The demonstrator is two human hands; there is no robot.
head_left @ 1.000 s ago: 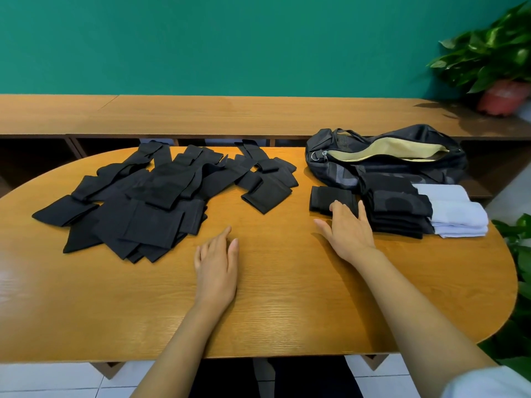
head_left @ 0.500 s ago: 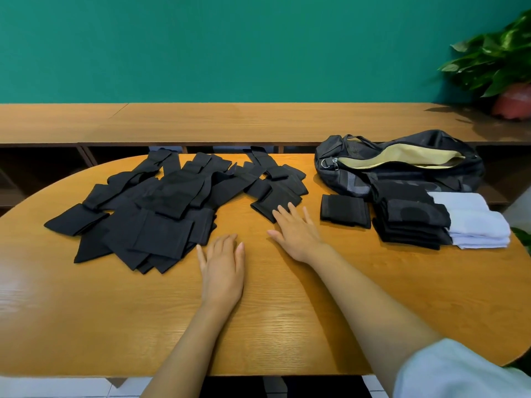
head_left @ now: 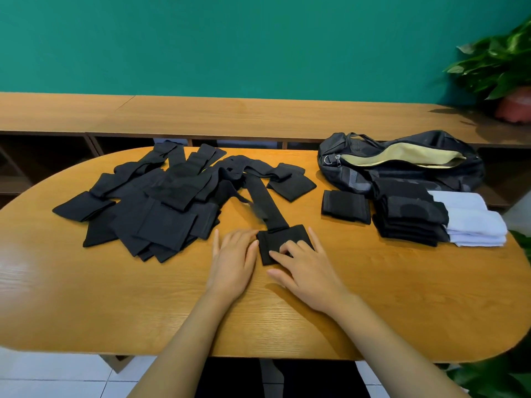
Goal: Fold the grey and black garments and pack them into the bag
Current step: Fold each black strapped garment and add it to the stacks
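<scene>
A long black garment [head_left: 265, 202] stretches from the loose pile of black garments [head_left: 161, 202] toward me across the wooden table [head_left: 373, 297]. My right hand [head_left: 307, 268] presses its fingers on the garment's wide near end. Flat on the table lies my left hand [head_left: 232, 259], fingertips touching that end's left edge. The black bag [head_left: 402, 165] lies at the back right, its zip open on a tan lining. In front of the bag sit a stack of folded black garments [head_left: 408, 216] and one separate folded black piece [head_left: 344, 206].
Folded white cloths [head_left: 471, 222] lie to the right of the black stack, near the table's right end. A long wooden shelf unit [head_left: 230, 113] runs behind the table against the green wall. A potted plant [head_left: 500, 64] stands at the far right.
My right hand went from the folded pieces on the right to the loose pile, then drew one long black garment toward me. My left hand stayed flat on the table.
</scene>
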